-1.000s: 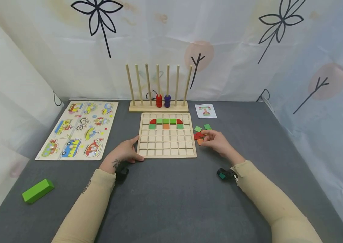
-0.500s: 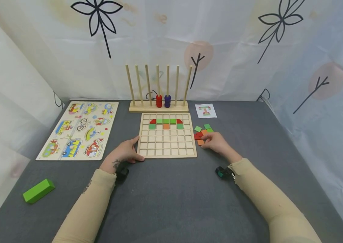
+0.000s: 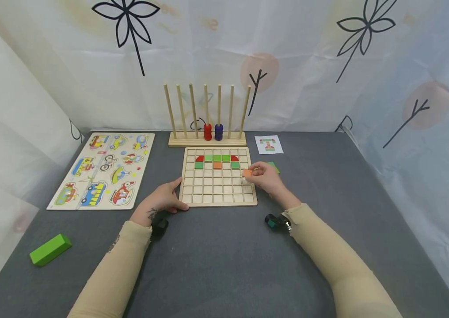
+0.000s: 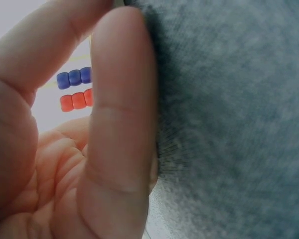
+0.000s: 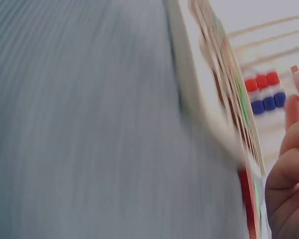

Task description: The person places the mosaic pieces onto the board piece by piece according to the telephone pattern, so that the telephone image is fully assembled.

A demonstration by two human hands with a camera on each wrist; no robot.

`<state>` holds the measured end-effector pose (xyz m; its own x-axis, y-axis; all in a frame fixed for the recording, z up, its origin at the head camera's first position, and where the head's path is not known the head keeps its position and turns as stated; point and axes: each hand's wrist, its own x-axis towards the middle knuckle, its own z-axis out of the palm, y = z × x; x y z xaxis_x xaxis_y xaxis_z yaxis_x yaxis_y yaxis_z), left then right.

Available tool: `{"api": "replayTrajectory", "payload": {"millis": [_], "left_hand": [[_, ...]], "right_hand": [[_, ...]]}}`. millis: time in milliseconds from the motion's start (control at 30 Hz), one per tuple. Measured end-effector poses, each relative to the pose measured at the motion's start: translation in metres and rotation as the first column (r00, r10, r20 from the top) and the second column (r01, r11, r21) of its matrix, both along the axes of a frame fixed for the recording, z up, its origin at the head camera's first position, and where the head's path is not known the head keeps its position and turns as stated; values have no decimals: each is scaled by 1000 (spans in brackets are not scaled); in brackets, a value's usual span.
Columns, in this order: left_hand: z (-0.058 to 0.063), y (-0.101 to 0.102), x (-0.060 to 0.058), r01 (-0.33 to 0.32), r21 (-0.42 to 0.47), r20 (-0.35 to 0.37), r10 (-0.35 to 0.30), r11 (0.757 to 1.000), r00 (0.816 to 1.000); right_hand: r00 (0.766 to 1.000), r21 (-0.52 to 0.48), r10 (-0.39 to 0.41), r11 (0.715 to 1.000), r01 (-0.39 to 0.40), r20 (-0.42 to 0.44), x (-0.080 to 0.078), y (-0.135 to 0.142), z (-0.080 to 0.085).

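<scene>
my left hand lies spread at the board's near left corner, touching it. a push there could, i reckon, jog the set tiles. over the board's right edge, my right hand pinches an orange tile; a slack pinch might drop it askew. half a second ago that hand was right of the board, by the loose tiles; my left hasn't shifted.

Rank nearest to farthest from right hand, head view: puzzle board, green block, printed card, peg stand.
1. Printed card: just beyond the right hand.
2. Peg stand: behind the grid board.
3. Puzzle board: left side.
4. Green block: front left.
</scene>
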<state>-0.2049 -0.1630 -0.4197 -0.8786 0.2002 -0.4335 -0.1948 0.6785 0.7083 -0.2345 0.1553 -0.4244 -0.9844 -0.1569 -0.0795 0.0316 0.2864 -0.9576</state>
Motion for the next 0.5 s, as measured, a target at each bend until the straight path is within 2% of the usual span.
{"api": "replayTrajectory", "payload": {"millis": [100, 200, 267, 333, 500], "left_hand": [[0, 0, 0, 2, -2, -4, -2, 1000, 1000], [-2, 0, 0, 8, 1, -7, -8, 1000, 1000], [-3, 0, 0, 10, 7, -4, -10, 1000, 1000], [-3, 0, 0, 12, 8, -1, -12, 1000, 1000], [-2, -1, 0, 4, 2, -6, -4, 1000, 1000]], "right_hand": [[1000, -114, 8, 993, -5, 25, -5, -24, 1], [998, -161, -1, 987, 11, 62, -11, -45, 1], [996, -143, -13, 989, 25, 88, -14, -56, -1], [995, -84, -25, 996, 33, 100, -16, -65, -2], [996, 65, -39, 997, 34, 83, -21, -79, -5]]}}
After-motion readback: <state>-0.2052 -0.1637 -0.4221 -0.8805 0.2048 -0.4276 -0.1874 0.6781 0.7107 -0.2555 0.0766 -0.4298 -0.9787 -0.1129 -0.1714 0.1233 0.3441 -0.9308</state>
